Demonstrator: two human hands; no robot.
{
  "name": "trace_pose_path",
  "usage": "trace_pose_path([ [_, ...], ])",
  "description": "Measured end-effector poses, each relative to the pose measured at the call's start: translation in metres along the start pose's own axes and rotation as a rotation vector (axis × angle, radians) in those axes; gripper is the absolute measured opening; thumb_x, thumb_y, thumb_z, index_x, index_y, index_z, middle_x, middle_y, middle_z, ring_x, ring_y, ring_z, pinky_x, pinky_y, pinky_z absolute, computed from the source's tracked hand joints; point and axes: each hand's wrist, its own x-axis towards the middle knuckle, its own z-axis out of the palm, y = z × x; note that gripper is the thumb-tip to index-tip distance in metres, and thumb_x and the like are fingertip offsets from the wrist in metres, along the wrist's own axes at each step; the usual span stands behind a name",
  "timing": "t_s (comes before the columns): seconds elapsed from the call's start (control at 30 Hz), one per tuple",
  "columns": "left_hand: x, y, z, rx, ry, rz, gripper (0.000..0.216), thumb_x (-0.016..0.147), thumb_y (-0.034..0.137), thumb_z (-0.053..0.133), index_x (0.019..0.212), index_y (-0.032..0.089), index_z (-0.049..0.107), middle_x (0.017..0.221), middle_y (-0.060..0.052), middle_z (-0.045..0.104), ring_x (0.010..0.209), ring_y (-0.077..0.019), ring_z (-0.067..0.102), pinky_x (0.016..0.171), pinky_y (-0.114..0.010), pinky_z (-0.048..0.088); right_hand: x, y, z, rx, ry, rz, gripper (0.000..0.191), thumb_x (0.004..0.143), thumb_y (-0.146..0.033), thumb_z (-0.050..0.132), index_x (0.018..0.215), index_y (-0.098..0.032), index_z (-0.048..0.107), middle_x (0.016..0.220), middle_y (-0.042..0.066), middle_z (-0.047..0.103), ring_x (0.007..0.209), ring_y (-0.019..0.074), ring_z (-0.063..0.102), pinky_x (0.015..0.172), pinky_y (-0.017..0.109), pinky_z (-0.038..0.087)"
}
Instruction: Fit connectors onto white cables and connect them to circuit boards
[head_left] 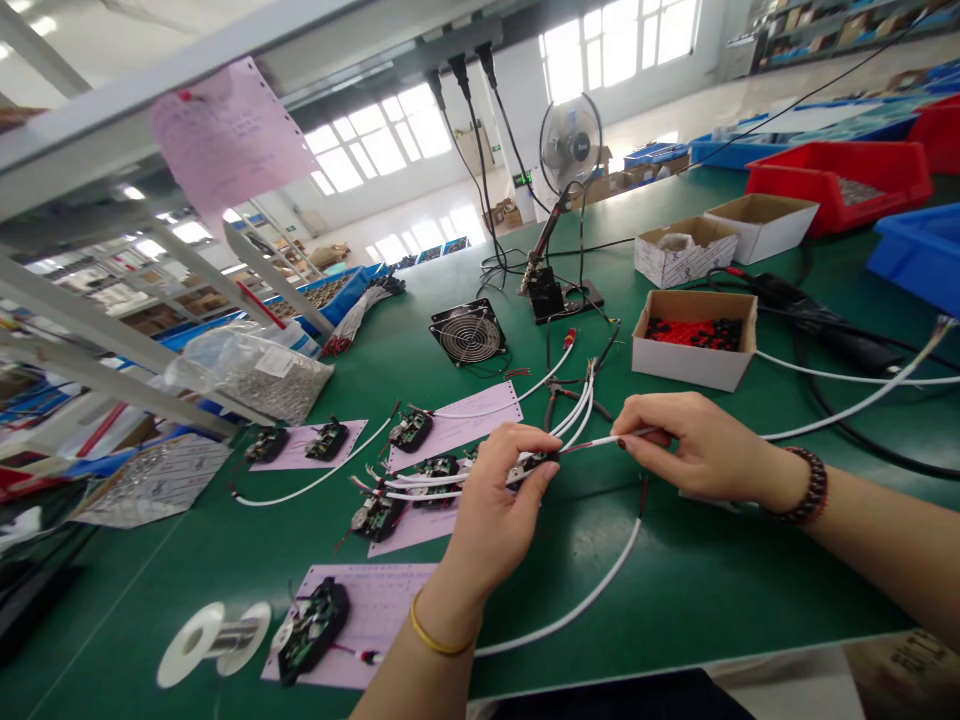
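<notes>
My left hand (491,500) is closed, thumb and fingers pinching a small black module (538,462) that they mostly cover. Between the fingertips of my right hand (686,450) is the end of a white cable (601,441), its thin wires pointing at the module. Whether those wires touch it, I cannot tell. The cable runs off to the right behind my right wrist. Just beyond my left fingers lies a bundle of other white cables (577,412), next to dark-handled pliers (553,400). More black circuit-board modules (377,516) rest left of my left hand.
Pink sheets (390,590) lie under several modules. A solder spool (236,637) stands at front left. Behind are a small cooling fan (470,333), a soldering iron stand (551,300) and a carton (694,365) of red and black parts. Red (832,165) and blue (919,255) bins stand right.
</notes>
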Motion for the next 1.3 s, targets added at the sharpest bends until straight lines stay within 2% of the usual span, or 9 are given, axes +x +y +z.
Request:
trace_pose_path([
  [0.13,-0.002,0.004,0.010,0.203,-0.101,0.076,0.028,0.096,0.005,0.065,0.117,0.025,0.063,0.101,0.002,0.069,0.095,-0.0182,0.059,0.088,-0.033,0.040,-0.001,-0.005,0.011,0.020,-0.120,0.030,0.014,0.097,-0.022,0.053,0.087,-0.017,0.062,0.072,-0.001,0.062,0.058,0.0116,0.052,0.058,0.023,0.038],
  [0.3,-0.003,0.005,0.014,0.563,-0.115,0.109,0.004,0.098,0.018,0.069,0.096,0.021,0.066,0.089,0.001,0.066,0.085,-0.0217,0.056,0.078,-0.037,0.034,-0.004,-0.007,0.023,-0.042,-0.154,0.044,0.016,0.100,-0.023,0.049,0.088,-0.018,0.059,0.075,0.002,0.064,0.064,0.0147,0.054,0.062,0.025,0.038],
  [0.47,-0.007,0.010,0.019,0.738,-0.142,0.197,0.005,0.100,0.022,0.065,0.096,0.020,0.066,0.092,-0.003,0.065,0.090,-0.0250,0.054,0.082,-0.039,0.034,-0.007,-0.007,0.028,-0.082,-0.180,0.068,0.017,0.102,-0.023,0.048,0.086,-0.019,0.055,0.077,0.003,0.064,0.068,0.0170,0.056,0.065,0.027,0.038],
  [0.6,-0.008,0.009,0.022,0.789,-0.142,0.225,0.010,0.101,0.023,0.064,0.091,0.020,0.063,0.089,-0.003,0.063,0.088,-0.0257,0.052,0.082,-0.039,0.034,-0.005,-0.009,0.029,-0.065,-0.232,0.117,0.018,0.102,-0.023,0.046,0.087,-0.019,0.055,0.080,0.004,0.064,0.070,0.0184,0.058,0.066,0.028,0.038],
  [0.67,-0.007,0.008,0.022,0.797,-0.134,0.221,0.015,0.101,0.024,0.063,0.087,0.019,0.061,0.087,-0.004,0.062,0.086,-0.0255,0.052,0.080,-0.038,0.033,-0.004,-0.012,0.029,-0.020,-0.247,0.182,0.011,0.100,-0.025,0.050,0.097,-0.018,0.058,0.080,0.003,0.066,0.070,0.0186,0.059,0.066,0.028,0.039],
  [0.77,-0.006,0.006,0.021,0.806,-0.131,0.233,0.019,0.102,0.024,0.061,0.083,0.019,0.059,0.085,-0.004,0.061,0.084,-0.0255,0.051,0.078,-0.038,0.032,-0.002,-0.014,0.028,0.038,-0.282,0.240,0.019,0.098,-0.030,0.057,0.113,-0.019,0.062,0.076,0.000,0.066,0.066,0.0183,0.060,0.064,0.027,0.037],
  [0.9,-0.005,0.006,0.020,0.806,-0.135,0.276,0.022,0.105,0.024,0.055,0.083,0.019,0.058,0.083,-0.004,0.060,0.084,-0.0254,0.050,0.077,-0.038,0.031,-0.001,-0.013,0.026,0.056,-0.282,0.191,0.012,0.098,-0.026,0.056,0.099,-0.020,0.066,0.071,0.000,0.064,0.064,0.0170,0.057,0.063,0.026,0.036],
  [1.13,-0.004,0.007,0.018,0.771,-0.112,0.294,0.025,0.105,0.027,0.054,0.082,0.018,0.058,0.082,-0.004,0.060,0.082,-0.0241,0.051,0.077,-0.037,0.031,0.001,-0.012,0.025,0.059,-0.260,0.105,0.009,0.095,-0.020,0.049,0.091,-0.020,0.057,0.073,-0.001,0.058,0.064,0.0160,0.052,0.063,0.027,0.033],
  [1.3,-0.001,0.006,0.010,0.763,-0.087,0.294,0.020,0.106,0.028,0.056,0.088,0.020,0.061,0.085,-0.002,0.063,0.084,-0.0239,0.055,0.078,-0.036,0.032,0.003,-0.006,0.022,0.096,-0.232,0.093,0.013,0.101,-0.023,0.046,0.097,-0.019,0.058,0.080,0.002,0.062,0.071,0.0173,0.056,0.066,0.028,0.036],
])
